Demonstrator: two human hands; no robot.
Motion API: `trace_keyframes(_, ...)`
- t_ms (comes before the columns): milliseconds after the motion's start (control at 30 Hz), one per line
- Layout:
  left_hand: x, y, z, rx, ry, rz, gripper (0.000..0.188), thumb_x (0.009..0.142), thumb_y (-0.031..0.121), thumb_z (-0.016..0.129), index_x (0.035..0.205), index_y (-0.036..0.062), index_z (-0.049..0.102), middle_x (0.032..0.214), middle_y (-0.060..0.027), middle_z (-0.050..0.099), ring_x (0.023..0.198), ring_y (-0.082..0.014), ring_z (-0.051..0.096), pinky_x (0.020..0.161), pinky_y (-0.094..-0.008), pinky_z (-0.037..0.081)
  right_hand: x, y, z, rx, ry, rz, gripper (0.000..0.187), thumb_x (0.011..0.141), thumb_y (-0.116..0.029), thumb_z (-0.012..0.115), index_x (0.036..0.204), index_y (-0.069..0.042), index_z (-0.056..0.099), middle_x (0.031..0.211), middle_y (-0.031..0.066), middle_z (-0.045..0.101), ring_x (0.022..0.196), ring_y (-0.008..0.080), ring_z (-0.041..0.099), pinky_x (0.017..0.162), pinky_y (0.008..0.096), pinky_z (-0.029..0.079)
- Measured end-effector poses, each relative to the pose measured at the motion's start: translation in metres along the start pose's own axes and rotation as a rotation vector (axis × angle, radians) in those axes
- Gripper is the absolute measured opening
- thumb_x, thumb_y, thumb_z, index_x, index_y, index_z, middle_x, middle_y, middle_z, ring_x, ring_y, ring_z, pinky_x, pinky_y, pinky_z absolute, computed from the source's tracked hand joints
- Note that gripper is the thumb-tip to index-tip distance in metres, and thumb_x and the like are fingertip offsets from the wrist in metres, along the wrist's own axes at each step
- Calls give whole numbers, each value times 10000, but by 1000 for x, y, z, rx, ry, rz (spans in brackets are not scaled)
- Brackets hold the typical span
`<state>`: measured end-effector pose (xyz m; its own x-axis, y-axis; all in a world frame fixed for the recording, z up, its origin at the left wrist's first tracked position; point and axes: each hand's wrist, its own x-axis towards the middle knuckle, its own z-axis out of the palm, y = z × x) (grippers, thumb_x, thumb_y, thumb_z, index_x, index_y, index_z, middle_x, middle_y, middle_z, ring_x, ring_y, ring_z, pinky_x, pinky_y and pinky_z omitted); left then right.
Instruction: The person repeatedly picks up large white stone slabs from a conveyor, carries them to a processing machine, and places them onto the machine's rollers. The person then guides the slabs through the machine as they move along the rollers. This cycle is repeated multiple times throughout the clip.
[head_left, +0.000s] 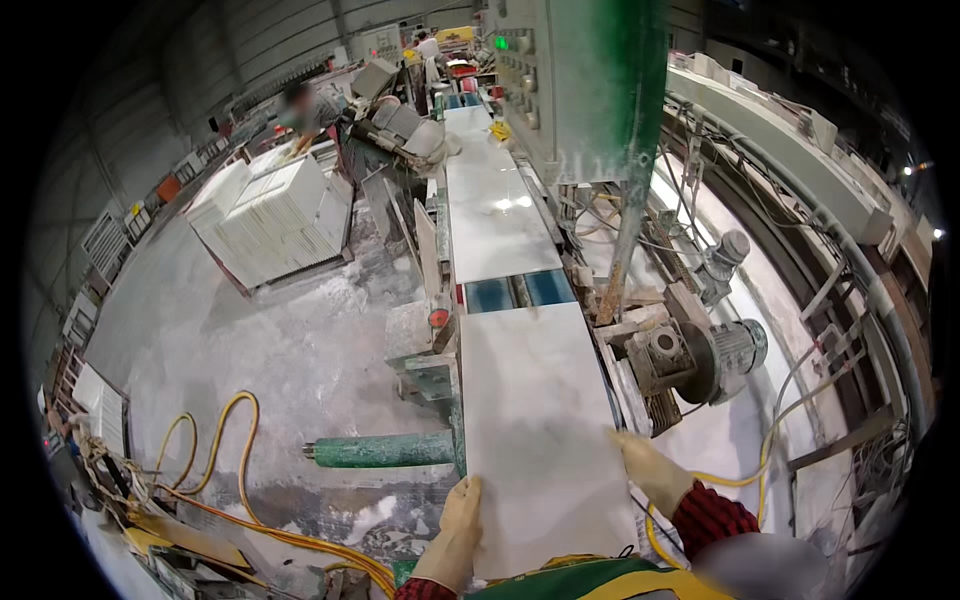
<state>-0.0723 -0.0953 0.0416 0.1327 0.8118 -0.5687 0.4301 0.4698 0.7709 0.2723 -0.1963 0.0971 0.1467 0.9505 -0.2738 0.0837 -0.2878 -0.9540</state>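
Note:
A pale, flat stone slab point(540, 390) lies lengthwise in front of me at the near end of a conveyor. My left hand point(460, 525), in a cream glove, grips its left edge near the front, with the thumb uppermost. At the right edge, a little farther along, my gloved right hand point(652, 470) holds the slab's side; its fingertips are slightly blurred. Past the slab's far end, blue conveyor belts point(520, 291) show in a gap. Beyond them another glossy pale slab point(500, 215) rests on the line.
A green roller point(385, 450) juts out to the left, near yellow hoses point(240, 450) on the dusty floor. Motors point(735, 360) flank the conveyor on the right, below a green and grey control cabinet point(590, 90). Stacked slabs point(280, 220) stand at the left, with a person behind them.

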Motion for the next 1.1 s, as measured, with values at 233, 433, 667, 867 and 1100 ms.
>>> trace_keyframes(233,12,-35,1,-64,-70,-41,600,1086,571,530,1452,117,671,1278,-49,742,1159,-196,672,1013,-378,504,-61,120,2,-353,-51,-14,575,1031,-438,707,1503,-153,542,1389,60,649,773,139,636,669,345,529)
trace_keyframes(433,31,-9,16,39,20,-52,619,1106,571,488,1453,90,667,1316,-88,743,1216,-257,669,1060,-380,486,-23,137,-6,265,3,748,355,1049,-443,703,1291,-190,643,956,-72,685,484,79,430,380,290,321)
trace_keyframes(667,68,-27,21,13,5,94,663,1123,576,437,1447,39,654,1344,-163,726,1262,-285,655,1103,-397,461,6,182,-29,989,-215,680,225,1075,-396,681,1186,-201,661,877,-79,669,487,98,469,352,325,344)
trace_keyframes(867,102,-74,25,-28,-55,179,668,1126,576,429,1445,31,647,1349,-160,725,1265,-306,652,1103,-410,462,18,180,-35,724,-76,785,236,1072,-405,681,1181,-198,654,890,-69,679,503,107,511,362,333,379)
trace_keyframes(1100,89,-26,30,48,20,149,707,1123,607,396,1416,18,657,1278,-188,734,1227,-289,663,1070,-396,478,30,186,-43,555,-122,695,359,1066,-478,631,1277,-188,631,930,-11,694,644,161,615,484,351,499)
